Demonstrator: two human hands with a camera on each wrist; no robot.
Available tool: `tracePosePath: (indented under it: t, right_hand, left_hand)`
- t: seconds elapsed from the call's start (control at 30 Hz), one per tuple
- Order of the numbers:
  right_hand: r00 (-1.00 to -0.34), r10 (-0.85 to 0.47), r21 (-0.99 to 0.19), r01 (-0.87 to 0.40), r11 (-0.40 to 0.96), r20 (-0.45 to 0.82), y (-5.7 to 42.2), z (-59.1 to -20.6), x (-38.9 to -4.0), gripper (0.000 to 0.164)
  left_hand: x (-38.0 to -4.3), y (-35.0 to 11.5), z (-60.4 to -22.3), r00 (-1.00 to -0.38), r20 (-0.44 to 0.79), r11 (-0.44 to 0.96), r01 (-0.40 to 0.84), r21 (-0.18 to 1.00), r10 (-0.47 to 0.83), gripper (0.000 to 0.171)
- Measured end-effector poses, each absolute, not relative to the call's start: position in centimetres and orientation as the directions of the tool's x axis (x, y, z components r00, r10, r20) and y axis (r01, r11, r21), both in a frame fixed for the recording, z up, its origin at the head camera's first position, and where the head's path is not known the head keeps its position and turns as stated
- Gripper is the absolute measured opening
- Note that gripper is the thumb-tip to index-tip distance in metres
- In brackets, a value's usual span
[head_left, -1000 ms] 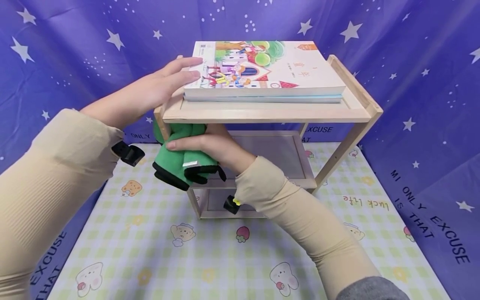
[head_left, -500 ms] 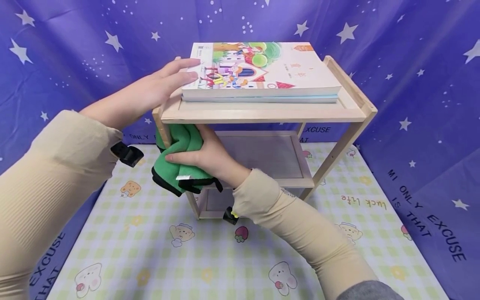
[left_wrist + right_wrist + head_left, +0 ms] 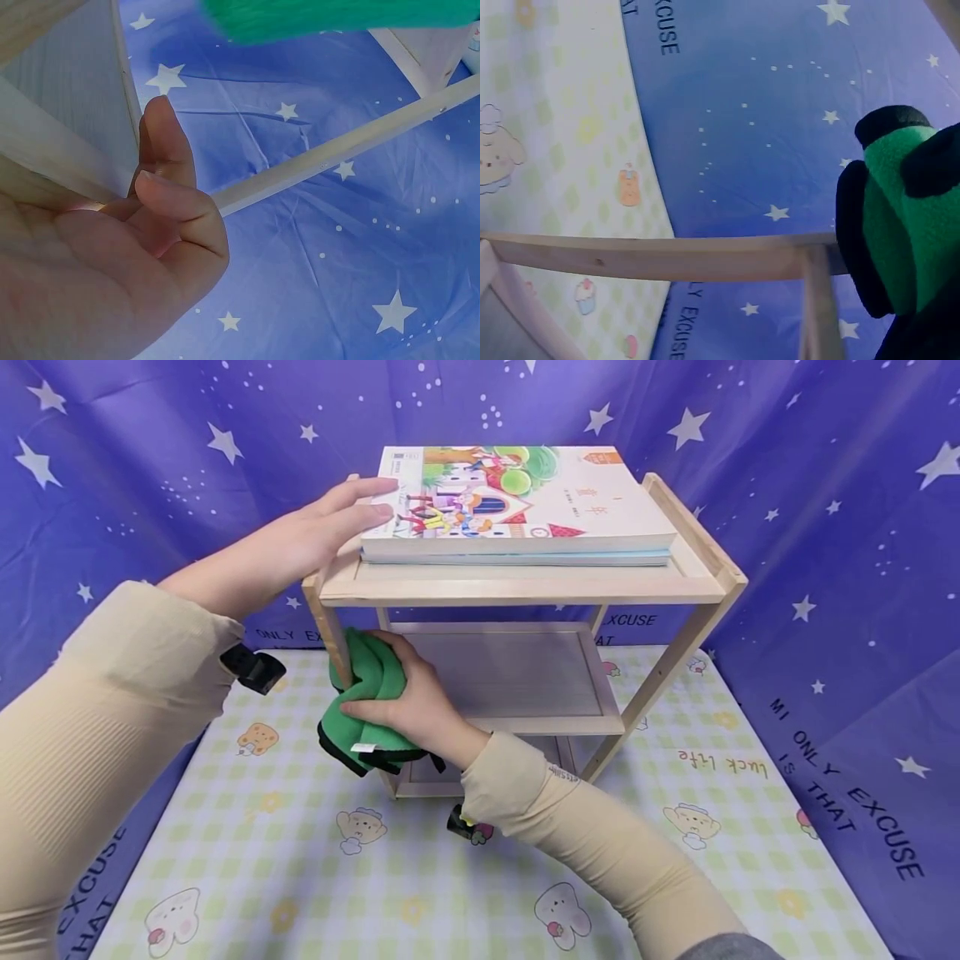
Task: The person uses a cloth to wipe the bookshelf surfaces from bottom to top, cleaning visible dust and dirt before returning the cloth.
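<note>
A green cloth [image 3: 378,667] with black edging and a small white tag is folded around the front left leg of a three-tier wooden shelf [image 3: 525,590]. My right hand [image 3: 420,697] grips this cloth against the leg, thumb toward the front, at about the middle tier's height. In the right wrist view the bunched cloth [image 3: 919,217] fills the right side, and the fingers are out of sight. My left hand [image 3: 318,535] holds the left side of the shelf's top, two fingertips at the books' edge. Curled fingers [image 3: 199,225] show beside the wood in the left wrist view.
A book with an illustrated cover [image 3: 555,497] lies on another book on the top tier. The middle tier [image 3: 517,672] is a grey panel in a wooden frame. A checked tablecloth [image 3: 300,868] lies under the shelf, and a blue star-printed curtain [image 3: 165,460] surrounds it.
My right hand has slid the green cloth down the front left leg, from just under the top to about the middle tier. My left hand keeps its place on the shelf.
</note>
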State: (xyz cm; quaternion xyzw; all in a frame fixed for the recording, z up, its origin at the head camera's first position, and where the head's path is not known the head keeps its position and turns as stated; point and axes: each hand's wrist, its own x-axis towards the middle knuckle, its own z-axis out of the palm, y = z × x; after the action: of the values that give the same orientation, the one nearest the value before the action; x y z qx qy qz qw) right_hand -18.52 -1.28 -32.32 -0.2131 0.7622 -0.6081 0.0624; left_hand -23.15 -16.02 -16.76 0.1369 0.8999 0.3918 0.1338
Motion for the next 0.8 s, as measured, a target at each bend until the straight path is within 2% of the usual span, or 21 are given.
tracePosePath:
  t: [0.13,0.37,0.63,0.8]
  right_hand:
    - [-0.913,-0.376,-0.939,-0.257,0.227,0.159,-1.4,-33.2,-17.9,0.085]
    - [-0.912,-0.339,-0.882,-0.342,0.324,0.230,-1.4,-34.2,-16.9,0.083]
    - [-0.916,-0.354,-0.858,-0.328,0.395,0.187,-1.0,-34.3,-16.8,0.080]
    - [-0.912,-0.356,-0.830,-0.353,0.432,0.202,-0.7,-33.9,-16.6,0.077]
  left_hand:
    - [-23.1,-16.0,-16.8,-0.928,-0.128,0.649,0.142,0.748,0.349,0.060]
    - [-23.0,-15.9,-16.8,-0.929,-0.126,0.649,0.142,0.747,0.348,0.061]
    - [-23.0,-15.9,-16.7,-0.929,-0.130,0.644,0.135,0.753,0.347,0.061]
    - [-23.0,-15.9,-16.7,-0.930,-0.134,0.646,0.130,0.752,0.343,0.061]
